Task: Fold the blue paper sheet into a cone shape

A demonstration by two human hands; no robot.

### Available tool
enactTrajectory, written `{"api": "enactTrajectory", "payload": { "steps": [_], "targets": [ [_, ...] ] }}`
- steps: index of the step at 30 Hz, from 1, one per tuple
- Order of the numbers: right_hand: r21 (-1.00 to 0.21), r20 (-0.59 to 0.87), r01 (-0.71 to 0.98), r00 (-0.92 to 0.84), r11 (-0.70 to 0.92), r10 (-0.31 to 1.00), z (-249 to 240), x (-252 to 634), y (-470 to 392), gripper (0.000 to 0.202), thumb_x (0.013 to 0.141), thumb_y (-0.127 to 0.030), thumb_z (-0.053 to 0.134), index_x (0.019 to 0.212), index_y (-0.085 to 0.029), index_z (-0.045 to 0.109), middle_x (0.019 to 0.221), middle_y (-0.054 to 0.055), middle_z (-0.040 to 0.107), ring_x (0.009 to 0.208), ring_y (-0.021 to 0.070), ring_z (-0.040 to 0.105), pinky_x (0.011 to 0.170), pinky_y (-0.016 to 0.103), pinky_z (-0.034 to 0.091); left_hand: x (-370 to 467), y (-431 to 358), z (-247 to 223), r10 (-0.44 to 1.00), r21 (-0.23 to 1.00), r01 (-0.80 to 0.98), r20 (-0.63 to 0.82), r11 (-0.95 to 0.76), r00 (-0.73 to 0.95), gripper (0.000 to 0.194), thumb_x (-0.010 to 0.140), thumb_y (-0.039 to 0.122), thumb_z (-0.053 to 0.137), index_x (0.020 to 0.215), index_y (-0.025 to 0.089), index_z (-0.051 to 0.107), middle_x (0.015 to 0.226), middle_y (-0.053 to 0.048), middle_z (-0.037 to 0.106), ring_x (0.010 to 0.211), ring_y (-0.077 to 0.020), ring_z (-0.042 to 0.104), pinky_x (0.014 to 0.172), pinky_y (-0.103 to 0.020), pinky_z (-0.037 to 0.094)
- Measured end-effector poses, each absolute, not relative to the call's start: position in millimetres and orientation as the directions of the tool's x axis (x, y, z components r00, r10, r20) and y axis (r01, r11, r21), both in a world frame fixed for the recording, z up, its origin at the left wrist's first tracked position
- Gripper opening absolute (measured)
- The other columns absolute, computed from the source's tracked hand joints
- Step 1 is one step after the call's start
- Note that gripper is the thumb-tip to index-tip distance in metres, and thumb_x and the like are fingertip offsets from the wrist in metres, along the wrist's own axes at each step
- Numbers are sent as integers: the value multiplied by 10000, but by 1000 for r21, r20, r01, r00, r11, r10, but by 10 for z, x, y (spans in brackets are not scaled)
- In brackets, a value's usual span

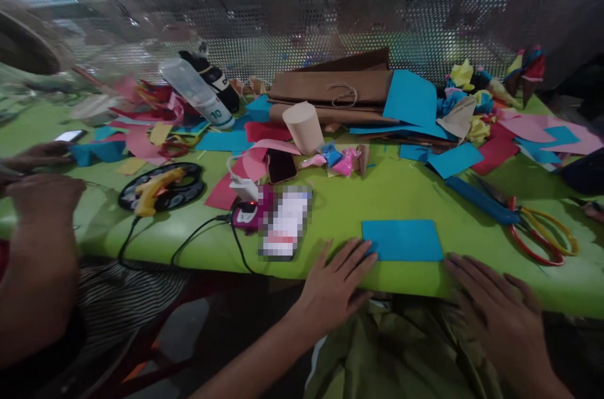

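A blue paper rectangle [402, 240] lies flat near the front edge of the green table [358, 197]. My left hand [337, 276] rests at its left side, fingers stretched out, fingertips touching the paper's lower left part. At the right lower corner, my right hand [495, 304] lies with fingers extended, its fingertips at or just beside the paper's edge. Neither hand grips anything. To the right are scissors [538, 232] with red and yellow handles, partly covered by a folded blue strip [481, 199]. A phone [285, 223] with a lit, blurred-out screen lies left of my left hand.
A yellow glue gun [155, 190] sits on a black tray, its cable hanging over the edge. Brown paper bags [330, 87], a beige cylinder [302, 128], a bottle [195, 94] and coloured paper scraps fill the back. Another person's arm [42, 248] is at the left.
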State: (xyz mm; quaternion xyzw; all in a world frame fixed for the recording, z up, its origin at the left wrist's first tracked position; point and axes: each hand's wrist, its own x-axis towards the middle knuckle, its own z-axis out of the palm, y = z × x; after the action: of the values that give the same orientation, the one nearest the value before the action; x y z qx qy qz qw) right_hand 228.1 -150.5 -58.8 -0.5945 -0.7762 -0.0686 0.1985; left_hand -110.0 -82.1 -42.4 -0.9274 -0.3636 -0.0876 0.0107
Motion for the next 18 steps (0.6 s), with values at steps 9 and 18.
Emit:
{"api": "enactTrajectory", "payload": {
  "steps": [9,18],
  "targets": [
    [-242,299,892,-305,381,904,-409,2165,-765,493,1041,-445,527,1514,-304,539,1512,61,625,1327,297,607,1039,473,468,-1119,-839,-382,677,29,683,170,-730,716,641,1040,473,529,1620,248,377,1660,-71,438,1554,-270,349,1311,-542,146],
    [-233,186,874,-392,428,901,-510,2263,-464,586,1011,-518,564,1561,-340,470,1511,55,623,1327,306,586,1021,489,475,-1369,-996,-326,755,74,754,157,-652,637,512,1058,374,522,1561,286,470,1635,-18,480,1539,-248,376,1319,-561,73]
  ]
}}
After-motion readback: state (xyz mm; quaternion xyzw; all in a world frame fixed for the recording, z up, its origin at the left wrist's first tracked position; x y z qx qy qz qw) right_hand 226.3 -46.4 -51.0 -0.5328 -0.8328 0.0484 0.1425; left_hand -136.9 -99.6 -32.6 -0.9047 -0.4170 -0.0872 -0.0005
